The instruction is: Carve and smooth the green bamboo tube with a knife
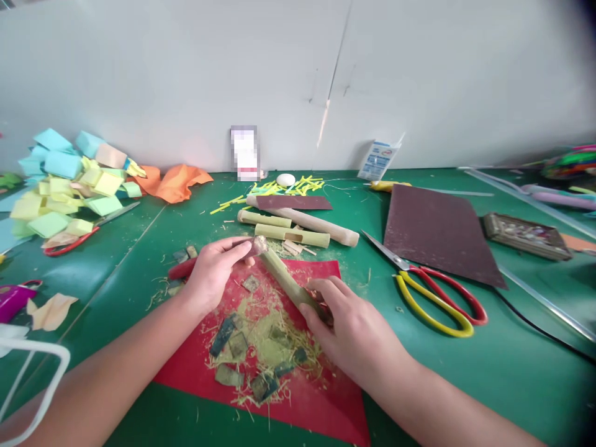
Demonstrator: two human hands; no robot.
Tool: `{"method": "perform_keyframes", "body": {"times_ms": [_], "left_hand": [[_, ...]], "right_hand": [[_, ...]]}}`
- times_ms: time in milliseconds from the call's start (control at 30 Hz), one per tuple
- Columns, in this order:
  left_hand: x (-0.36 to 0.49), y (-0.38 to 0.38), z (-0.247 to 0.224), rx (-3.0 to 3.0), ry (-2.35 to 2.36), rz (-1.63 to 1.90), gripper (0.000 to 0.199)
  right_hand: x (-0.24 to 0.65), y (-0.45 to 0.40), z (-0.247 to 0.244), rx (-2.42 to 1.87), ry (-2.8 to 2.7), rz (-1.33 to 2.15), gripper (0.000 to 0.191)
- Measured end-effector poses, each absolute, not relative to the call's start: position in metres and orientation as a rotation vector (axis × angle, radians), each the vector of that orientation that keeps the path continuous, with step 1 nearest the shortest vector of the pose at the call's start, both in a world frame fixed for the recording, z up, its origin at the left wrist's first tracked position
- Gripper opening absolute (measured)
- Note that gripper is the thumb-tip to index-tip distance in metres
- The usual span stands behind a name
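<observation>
Bamboo tube (283, 273), clasped by the right grip (351, 323), meets a brown scrap (256, 246) pinched in the left grip (213, 267) (blue packet (378, 160): print unreadable).

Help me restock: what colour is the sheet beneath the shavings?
The sheet is red; see the head view.

the green table (526, 366) carries a red sheet (338, 397), bamboo tubes (314, 239) and scissors (403, 266).
</observation>
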State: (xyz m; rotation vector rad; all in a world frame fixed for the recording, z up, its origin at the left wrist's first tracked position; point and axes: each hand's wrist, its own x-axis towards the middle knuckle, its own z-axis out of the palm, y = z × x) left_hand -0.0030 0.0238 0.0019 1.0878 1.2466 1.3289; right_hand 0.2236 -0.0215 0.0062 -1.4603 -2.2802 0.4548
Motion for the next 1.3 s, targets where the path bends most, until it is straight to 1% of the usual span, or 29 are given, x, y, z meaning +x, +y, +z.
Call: {"method": "perform_keyframes", "body": {"times_ms": [133, 300, 367, 467, 600, 667, 833, 1000, 1300], "left_hand": [[-0.003, 0.023, 0.002, 1.046, 1.247, 1.312, 0.029], [-0.006, 0.024, -0.005, 1.198, 1.315, 1.317, 0.029], [-0.008, 0.025, -0.005, 1.431, 1.383, 1.298, 0.025], [-0.009, 0.026, -0.003, 1.969, 1.421, 1.231, 0.022], [-0.01, 0.026, -0.001, 2.415, 1.331, 1.127, 0.025], [-0.01, 0.025, -0.001, 2.512, 1.314, 1.11, 0.026], [-0.012, 0.027, -0.004, 2.56, 1.305, 1.081, 0.025], [-0.012, 0.029, -0.008, 2.541, 1.303, 1.074, 0.025], [-0.01, 0.029, -0.01, 2.504, 1.296, 1.07, 0.025]], "right_hand": [[0.224, -0.02, 0.006, -1.448, -2.3, 0.455, 0.016], [0.224, -0.022, 0.008, -1.493, -2.336, 0.396, 0.019], [0.223, -0.023, 0.009, -1.512, -2.343, 0.374, 0.021], [0.222, -0.024, 0.01, -1.513, -2.35, 0.393, 0.027], [0.22, -0.025, 0.01, -1.483, -2.352, 0.449, 0.014], [0.22, -0.025, 0.008, -1.479, -2.338, 0.407, 0.014], [0.221, -0.024, 0.007, -1.516, -2.358, 0.276, 0.021], [0.222, -0.02, 0.008, -1.475, -2.42, 0.296, 0.026], [0.223, -0.019, 0.011, -1.51, -2.415, 0.266, 0.024]]}}
